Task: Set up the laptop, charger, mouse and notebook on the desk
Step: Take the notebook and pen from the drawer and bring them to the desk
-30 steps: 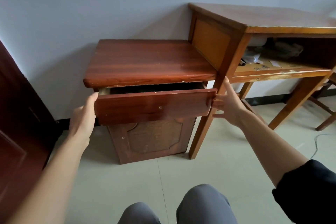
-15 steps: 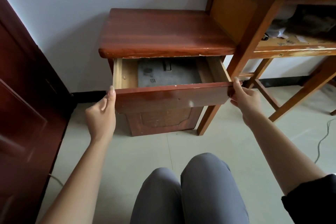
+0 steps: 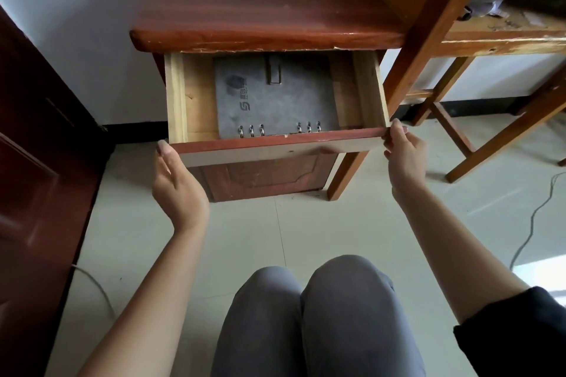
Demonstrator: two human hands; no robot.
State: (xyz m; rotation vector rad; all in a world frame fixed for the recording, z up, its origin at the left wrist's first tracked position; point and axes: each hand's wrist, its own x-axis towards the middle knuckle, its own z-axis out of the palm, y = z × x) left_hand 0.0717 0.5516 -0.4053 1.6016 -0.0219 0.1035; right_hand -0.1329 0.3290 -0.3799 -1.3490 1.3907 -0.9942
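A grey ring-bound notebook [image 3: 275, 101] lies flat inside the pulled-out drawer [image 3: 275, 147] of a red-brown bedside cabinet [image 3: 263, 9]. Its metal rings face the drawer front and a strap clasp sits near its far edge. My left hand [image 3: 176, 184] grips the left end of the drawer front from below. My right hand [image 3: 402, 156] pinches the right end of it. The desk [image 3: 428, 24] stands right of the cabinet, with only its leg, side panel and lower shelf in view. No laptop, charger or mouse shows.
A dark red door [image 3: 33, 177] stands at the left. The desk's lower shelf [image 3: 502, 37] holds papers and dark clutter. A thin cable [image 3: 533, 217] trails over the pale tiled floor at right. My knees in grey trousers [image 3: 312, 321] fill the bottom centre.
The drawer has slid out from nearly closed to wide open, which uncovers the notebook. Both hands stayed on the drawer front's ends and came toward me. The view has tilted down.
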